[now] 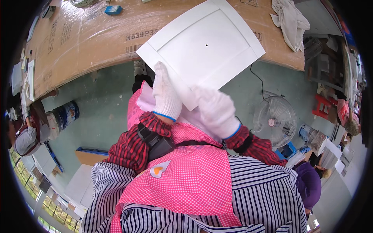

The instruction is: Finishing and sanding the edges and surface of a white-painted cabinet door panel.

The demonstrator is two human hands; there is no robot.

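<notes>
A white cabinet door (219, 40), with a recessed centre and a small dark hole, tilts up from my lap and reaches over the edge of the cardboard-covered table. My left hand (167, 93), in a white knitted glove with a blue cuff edge, grips its lower left edge. The thumb lies on the face, and the other fingers are hidden beneath. My right hand (219, 112), gloved alike and blurred, is curled at the door's near corner. Whatever it may hold there cannot be made out. Under the door lies the pink checked apron (182, 163).
Brown cardboard under clear film covers the table (89, 50). On it are a small blue block (113, 10) and a crumpled white cloth (289, 23). A floor fan (274, 121) with a trailing cord stands at right. A blue bucket (69, 112) sits at left. Another person (309, 184) is at lower right.
</notes>
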